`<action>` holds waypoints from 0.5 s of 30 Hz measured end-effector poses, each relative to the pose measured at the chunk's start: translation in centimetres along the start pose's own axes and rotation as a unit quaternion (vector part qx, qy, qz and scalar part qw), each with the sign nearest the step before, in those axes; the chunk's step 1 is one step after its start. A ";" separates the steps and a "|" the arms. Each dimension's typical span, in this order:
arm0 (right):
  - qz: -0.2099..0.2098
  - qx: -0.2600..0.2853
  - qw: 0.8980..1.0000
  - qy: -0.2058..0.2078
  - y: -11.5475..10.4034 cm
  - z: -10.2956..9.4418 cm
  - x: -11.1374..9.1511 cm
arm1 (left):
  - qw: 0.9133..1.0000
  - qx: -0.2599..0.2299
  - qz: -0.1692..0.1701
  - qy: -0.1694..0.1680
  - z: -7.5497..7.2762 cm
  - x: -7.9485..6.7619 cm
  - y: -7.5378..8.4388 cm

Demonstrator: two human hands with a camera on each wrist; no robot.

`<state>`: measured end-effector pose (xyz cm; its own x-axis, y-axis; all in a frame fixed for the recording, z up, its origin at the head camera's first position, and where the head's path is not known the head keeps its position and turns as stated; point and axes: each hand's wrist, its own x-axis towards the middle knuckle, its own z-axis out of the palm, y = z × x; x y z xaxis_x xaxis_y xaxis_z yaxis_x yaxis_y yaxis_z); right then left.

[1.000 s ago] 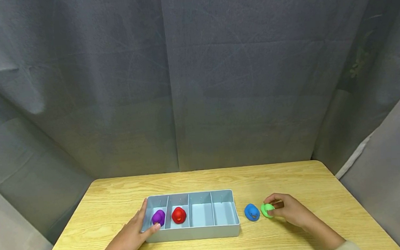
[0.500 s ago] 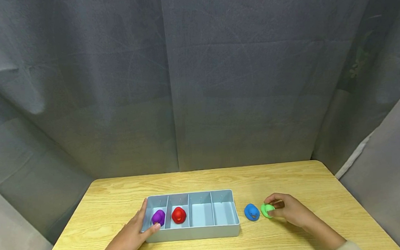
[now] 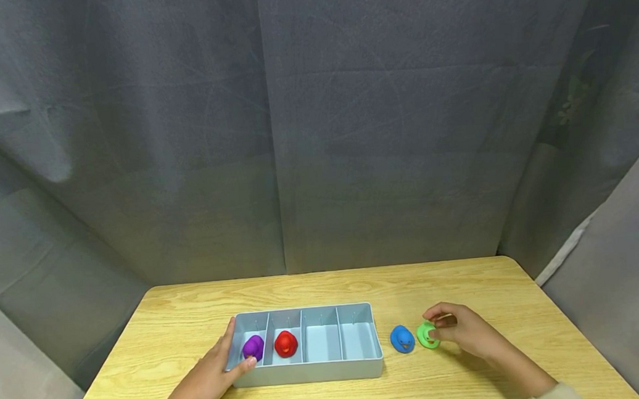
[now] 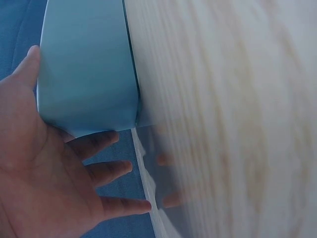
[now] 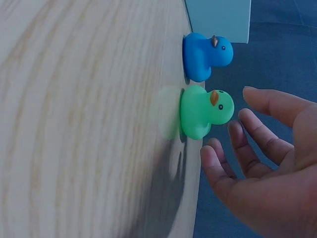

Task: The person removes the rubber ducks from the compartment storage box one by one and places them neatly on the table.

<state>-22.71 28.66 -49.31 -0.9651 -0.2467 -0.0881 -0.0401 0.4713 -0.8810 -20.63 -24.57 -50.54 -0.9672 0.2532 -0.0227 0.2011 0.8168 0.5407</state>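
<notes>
A pale blue-grey divided box (image 3: pixel 309 373) stands on the table; my left hand (image 3: pixel 206 380) rests against its left end, fingers spread and straight, thumb by the front rim. Inside the box, a purple rubber duck (image 3: pixel 254 347) sits in the leftmost compartment and a red rubber duck (image 3: pixel 286 344) in the one beside it. Right of the box are a blue rubber duck (image 5: pixel 198 59) and a green rubber duck (image 5: pixel 195 114), side by side and upright. Loosely bent around the green duck, my right hand (image 5: pixel 277 168) appears clear of it in the right wrist view.
The light wood table (image 3: pixel 326 288) has rounded far corners. Grey curtains (image 3: pixel 317 162) hang behind it and at both sides. Two compartments on the right of the box hold no duck.
My right hand has let go of the green duck and risen slightly. The green duck's beak now faces more toward the front. My left hand and the box stay as they were.
</notes>
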 end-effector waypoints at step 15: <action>-0.027 -0.013 1.000 0.009 -2.3 0.5 0.2 | 1.000 -0.005 -0.009 -0.011 -0.2 0.0 0.2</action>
<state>-22.67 27.07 -47.57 -0.9657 -0.2577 -0.0331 -0.0981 0.4797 -0.8719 -20.64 -24.50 -50.30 -0.9670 0.2497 -0.0501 0.1823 0.8160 0.5486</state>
